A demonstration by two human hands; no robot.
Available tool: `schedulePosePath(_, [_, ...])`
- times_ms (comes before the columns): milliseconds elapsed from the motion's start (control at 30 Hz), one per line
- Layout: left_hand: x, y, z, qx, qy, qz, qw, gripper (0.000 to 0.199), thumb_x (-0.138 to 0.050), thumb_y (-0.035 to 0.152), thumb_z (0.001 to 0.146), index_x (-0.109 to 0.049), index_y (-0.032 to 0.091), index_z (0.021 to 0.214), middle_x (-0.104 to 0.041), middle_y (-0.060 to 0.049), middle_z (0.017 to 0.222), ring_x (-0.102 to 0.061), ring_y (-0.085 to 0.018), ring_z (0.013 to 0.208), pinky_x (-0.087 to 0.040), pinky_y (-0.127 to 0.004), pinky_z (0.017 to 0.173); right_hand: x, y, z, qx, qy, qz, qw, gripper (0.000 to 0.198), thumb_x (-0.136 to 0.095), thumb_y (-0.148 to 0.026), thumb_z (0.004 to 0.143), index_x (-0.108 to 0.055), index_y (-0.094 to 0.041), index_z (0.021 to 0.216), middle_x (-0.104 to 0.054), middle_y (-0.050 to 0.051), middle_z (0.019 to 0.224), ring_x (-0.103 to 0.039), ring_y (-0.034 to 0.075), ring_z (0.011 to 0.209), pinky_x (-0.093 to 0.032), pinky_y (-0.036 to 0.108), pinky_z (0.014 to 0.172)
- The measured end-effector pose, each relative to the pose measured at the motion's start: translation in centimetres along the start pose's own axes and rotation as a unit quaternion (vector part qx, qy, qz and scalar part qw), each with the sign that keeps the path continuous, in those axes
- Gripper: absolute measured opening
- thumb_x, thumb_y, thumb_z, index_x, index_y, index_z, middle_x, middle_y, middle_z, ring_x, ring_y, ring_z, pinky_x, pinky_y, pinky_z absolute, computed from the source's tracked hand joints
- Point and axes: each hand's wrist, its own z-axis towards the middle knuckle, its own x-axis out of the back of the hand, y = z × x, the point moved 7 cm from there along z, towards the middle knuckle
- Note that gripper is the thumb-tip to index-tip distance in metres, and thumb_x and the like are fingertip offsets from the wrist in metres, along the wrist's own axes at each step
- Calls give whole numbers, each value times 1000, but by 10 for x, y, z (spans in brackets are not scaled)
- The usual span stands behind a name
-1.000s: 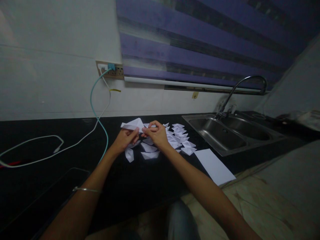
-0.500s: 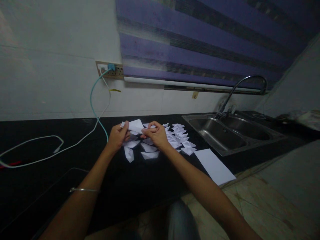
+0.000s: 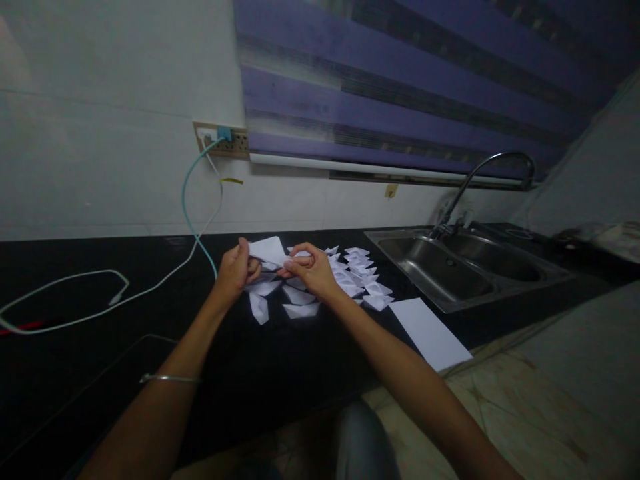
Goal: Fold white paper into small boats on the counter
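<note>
Between my two hands is a piece of folded white paper (image 3: 269,249), held above the black countertop (image 3: 280,373). My left hand (image 3: 236,268) pinches its left end, thumb on top and fingers curled below. At the right end, my right hand (image 3: 311,268) grips the paper between thumb and fingers. Several folded paper boats (image 3: 301,311) lie on the counter beneath and beyond my hands. More paper boats (image 3: 361,272) stand in close rows to the right of my right hand. Some of them are partly hidden by my hands.
A stack of white paper sheets (image 3: 430,333) lies at the counter's front edge. A double steel sink (image 3: 445,270) with a curved faucet (image 3: 470,175) is set in at the right. Cables (image 3: 165,283) run from a wall socket strip (image 3: 240,143) across the left side.
My left hand has shifted its hold on the paper; the small folded tip that stuck out past its thumb no longer shows. My right hand keeps its pinch nearly in place.
</note>
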Motion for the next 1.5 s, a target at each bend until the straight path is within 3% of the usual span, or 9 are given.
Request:
schedulePosePath(200, [-2,-10,-1,37,29,-42,998,60,-56,75,81,-40,21,61,-35,8,38,-33,-6,29,-25,-17,31,6,-4,-3,3,85,-88,992,27,-71,-40,81,-53,-23,92,-70,-1,70,-74,19,69,-60,30,65])
schedulePosePath(300, [-14,-23,-2,85,-1,-64,994,54,-63,70,79,-48,20,68,-38,8,39,-32,-6,28,-23,-17,31,8,-18,-10,58,131,-204,969,16,-64,-37,87,-56,-24,92,-70,1,75,-74,20,75,-59,31,69])
schedulePosePath(467, [-30,-30,-6,109,-37,-95,989,47,-77,56,73,-49,19,71,-41,10,41,-33,-4,31,-23,-15,32,-10,-33,-19,119,84,-309,940,9,-57,-32,92,-57,-25,98,-70,4,88,-72,21,86,-57,35,81])
schedulePosePath(567, [-29,-28,-8,128,-16,-152,980,41,-82,43,70,-49,19,75,-42,11,45,-35,-3,33,-25,-13,33,-15,-31,-20,105,61,-272,955,19,-62,-36,90,-54,-25,103,-70,3,91,-72,20,85,-58,36,81])
schedulePosePath(667, [-25,-24,-10,146,-4,-210,967,33,-80,30,67,-50,18,74,-47,9,49,-37,-3,34,-27,-13,33,-11,-22,-14,56,44,-158,985,25,-64,-42,88,-54,-26,104,-71,2,91,-71,18,80,-60,35,76])
schedulePosePath(833, [-20,-22,-11,166,-5,-216,962,18,-74,19,64,-58,16,73,-52,5,52,-42,-5,37,-29,-15,33,-5,-14,-4,-4,-10,-24,1000,24,-72,-42,80,-63,-22,90,-71,3,98,-69,14,77,-61,33,76])
schedulePosePath(1000, [-22,-21,-12,178,-32,-208,961,12,-72,18,65,-61,16,70,-44,5,45,-40,-7,36,-29,-17,31,-3,-15,-5,-29,-51,-23,998,24,-78,-39,76,-73,-22,91,-72,4,96,-69,15,83,-60,35,82])
schedulePosePath(1200, [-22,-24,-13,198,-35,-209,957,16,-74,14,61,-62,13,72,-53,2,50,-47,-7,38,-35,-16,33,3,-5,-6,-67,-53,8,996,26,-80,-37,73,-76,-22,93,-74,3,98,-70,14,82,-59,34,84])
schedulePosePath(1500, [-24,-21,-13,169,-65,-139,974,35,-84,19,53,-61,12,78,-55,4,52,-44,-5,36,-29,-15,33,5,-11,-3,-18,-67,-79,994,26,-81,-33,72,-75,-21,95,-74,4,97,-71,16,89,-56,36,91])
